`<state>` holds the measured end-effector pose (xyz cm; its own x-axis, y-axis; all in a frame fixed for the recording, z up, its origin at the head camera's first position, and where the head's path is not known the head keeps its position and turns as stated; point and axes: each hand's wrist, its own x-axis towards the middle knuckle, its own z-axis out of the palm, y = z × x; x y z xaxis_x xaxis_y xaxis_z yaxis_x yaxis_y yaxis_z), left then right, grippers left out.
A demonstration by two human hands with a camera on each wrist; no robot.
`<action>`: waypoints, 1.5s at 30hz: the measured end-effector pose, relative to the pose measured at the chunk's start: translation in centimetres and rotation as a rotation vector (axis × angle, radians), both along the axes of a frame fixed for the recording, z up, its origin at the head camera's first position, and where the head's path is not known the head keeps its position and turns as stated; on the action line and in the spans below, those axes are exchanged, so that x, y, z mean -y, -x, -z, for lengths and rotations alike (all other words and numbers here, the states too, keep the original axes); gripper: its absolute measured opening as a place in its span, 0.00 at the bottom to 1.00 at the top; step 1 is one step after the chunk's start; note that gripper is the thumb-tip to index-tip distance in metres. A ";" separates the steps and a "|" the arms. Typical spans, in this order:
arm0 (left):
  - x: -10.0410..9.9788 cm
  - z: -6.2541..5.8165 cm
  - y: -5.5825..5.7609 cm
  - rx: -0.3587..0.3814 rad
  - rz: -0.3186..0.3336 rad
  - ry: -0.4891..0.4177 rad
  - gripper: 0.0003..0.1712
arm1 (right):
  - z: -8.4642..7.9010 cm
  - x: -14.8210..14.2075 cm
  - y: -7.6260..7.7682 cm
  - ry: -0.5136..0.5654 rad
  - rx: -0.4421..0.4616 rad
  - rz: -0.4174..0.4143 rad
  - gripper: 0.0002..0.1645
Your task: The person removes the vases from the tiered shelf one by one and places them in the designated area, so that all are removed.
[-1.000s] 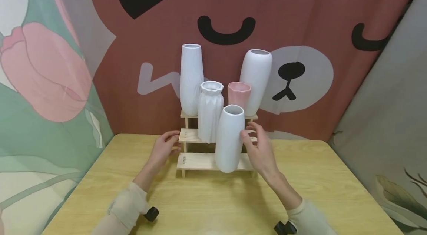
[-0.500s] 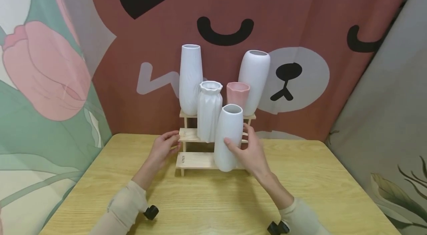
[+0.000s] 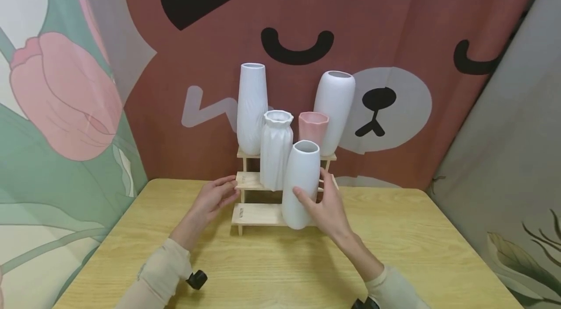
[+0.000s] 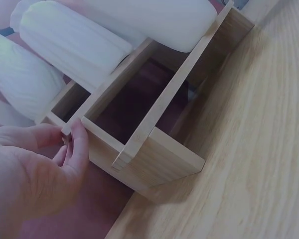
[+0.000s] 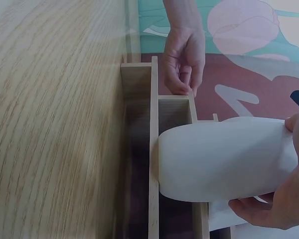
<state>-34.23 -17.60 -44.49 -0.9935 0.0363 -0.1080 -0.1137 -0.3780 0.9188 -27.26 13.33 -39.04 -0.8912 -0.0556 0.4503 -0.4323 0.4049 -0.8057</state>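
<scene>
A smooth white vase (image 3: 301, 172) stands at the lowest step of a three-step wooden rack (image 3: 258, 214). My right hand (image 3: 327, 209) grips this vase from the right, thumb across its front and fingers behind. In the right wrist view the vase's base (image 5: 172, 164) is right at the lowest plank. With thumb and forefinger, my left hand (image 3: 215, 197) pinches the left end of the middle step, as the left wrist view shows. Just behind the gripped vase are a pleated white vase (image 3: 276, 158) and a pink vase (image 3: 313, 126), whose lower part is hidden.
On the top step stand a tall ribbed white vase (image 3: 252, 104) at left and a rounded white vase (image 3: 336, 104) at right. The rack stands near the back edge of a wooden table (image 3: 263, 270). Printed curtains (image 3: 197, 70) hang close behind it.
My right hand has moved left and closed round the smooth white vase, its thumb now across the front. My left hand keeps its place at the rack. The head view has shifted slightly.
</scene>
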 end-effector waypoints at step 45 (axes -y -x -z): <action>-0.7 0.4 0.0 0.004 -0.049 0.029 0.26 | 0.0 -0.8 0.5 0.071 -0.014 0.007 0.48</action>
